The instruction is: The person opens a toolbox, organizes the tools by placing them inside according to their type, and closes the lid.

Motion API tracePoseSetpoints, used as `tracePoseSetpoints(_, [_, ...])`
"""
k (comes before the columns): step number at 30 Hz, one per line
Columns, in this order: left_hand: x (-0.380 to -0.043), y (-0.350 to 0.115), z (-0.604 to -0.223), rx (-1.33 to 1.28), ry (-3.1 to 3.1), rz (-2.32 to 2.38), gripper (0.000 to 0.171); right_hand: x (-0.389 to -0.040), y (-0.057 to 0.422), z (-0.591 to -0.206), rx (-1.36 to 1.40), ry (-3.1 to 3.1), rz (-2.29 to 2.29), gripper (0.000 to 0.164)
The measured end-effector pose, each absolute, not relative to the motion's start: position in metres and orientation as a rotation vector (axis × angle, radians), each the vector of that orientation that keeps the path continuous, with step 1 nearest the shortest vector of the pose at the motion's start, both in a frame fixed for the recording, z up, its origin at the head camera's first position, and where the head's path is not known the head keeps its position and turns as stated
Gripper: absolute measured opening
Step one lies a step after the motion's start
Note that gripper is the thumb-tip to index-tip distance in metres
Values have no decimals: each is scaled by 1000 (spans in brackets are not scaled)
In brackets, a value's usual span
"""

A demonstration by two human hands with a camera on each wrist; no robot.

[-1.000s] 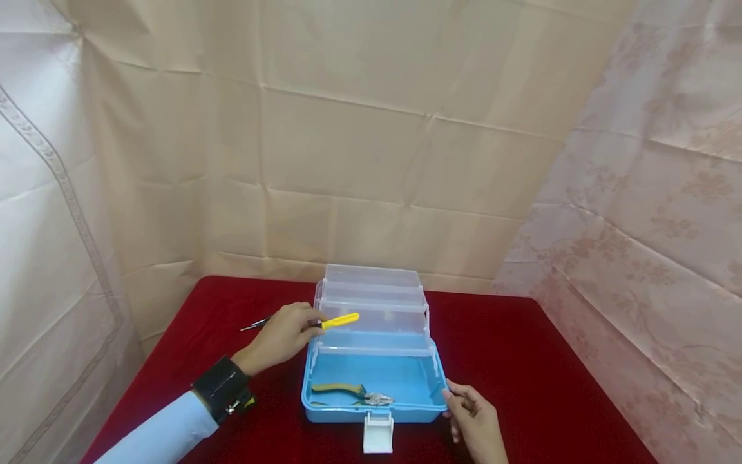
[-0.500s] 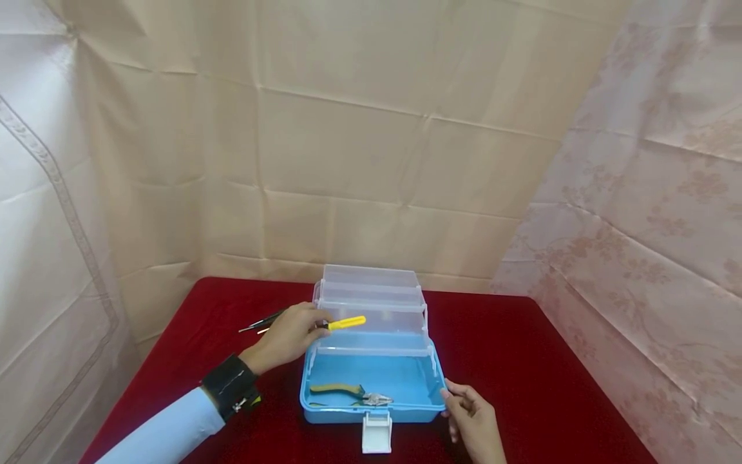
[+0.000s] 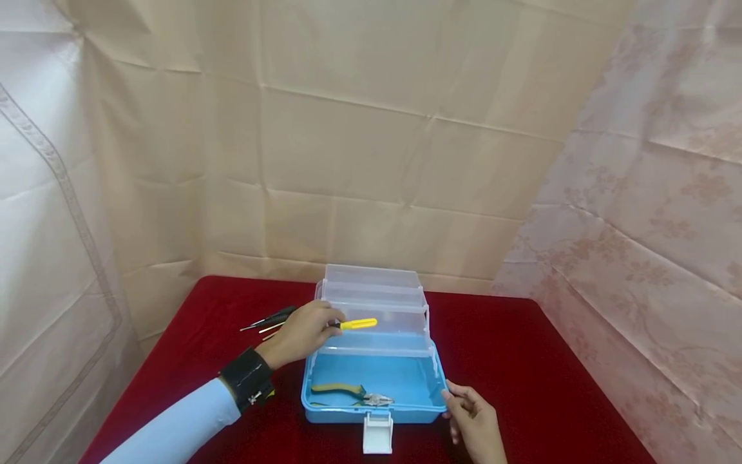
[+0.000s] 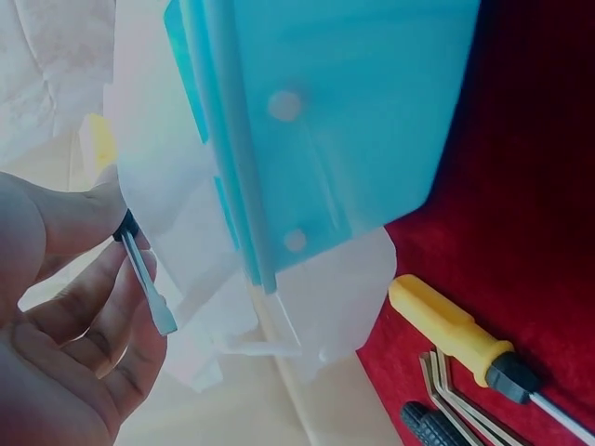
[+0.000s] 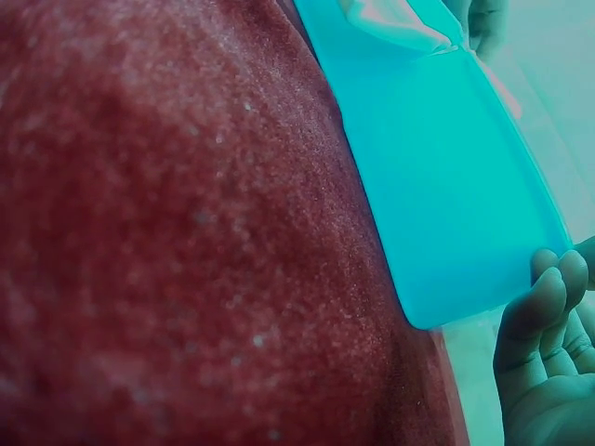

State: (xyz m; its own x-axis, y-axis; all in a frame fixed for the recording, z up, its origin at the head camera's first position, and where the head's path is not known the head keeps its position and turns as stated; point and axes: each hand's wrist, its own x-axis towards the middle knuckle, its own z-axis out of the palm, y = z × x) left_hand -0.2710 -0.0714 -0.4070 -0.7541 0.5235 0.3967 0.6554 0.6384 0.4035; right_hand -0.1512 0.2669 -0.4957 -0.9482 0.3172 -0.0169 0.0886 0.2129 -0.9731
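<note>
My left hand [image 3: 304, 330] pinches a screwdriver by the neck of its yellow handle [image 3: 359, 323], above the left side of a blue toolbox [image 3: 317, 415]. Its flat metal blade [image 4: 152, 293] points back beneath the palm in the left wrist view. The toolbox stands unlidded, its clear tiered trays [image 3: 371, 298] raised toward the back. Inside the base lie pliers [image 3: 342, 388] with yellowish handles, and part of another tool shows by the front wall. At the front right corner, my right hand [image 3: 476, 422] grips the box's rim between thumb and fingers.
Left of the box, on the red cloth [image 3: 510, 361], lie a second yellow-handled screwdriver [image 4: 446, 321], bent hex keys [image 4: 465, 409] and a black-handled tool [image 4: 432, 427]. A white latch [image 3: 378, 435] hangs down at the box's front. Fabric walls [image 3: 371, 161] enclose the table.
My left hand has moved right with the screwdriver, further over the trays. More of the tools on the cloth behind it now show. My right hand stays at the box's corner.
</note>
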Motion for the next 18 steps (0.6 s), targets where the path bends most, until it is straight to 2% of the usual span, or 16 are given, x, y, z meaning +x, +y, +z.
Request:
tracePoseSetpoints(8, [-275, -63, -411, -1006, -2627, -720, 29, -151, 267, -498, -372, -2272, 1849, 48])
tracePoseSetpoints(18, [-276, -54, -411, -1061, -2605, -620, 25, -152, 267, -498, -382, -2286, 1823, 49])
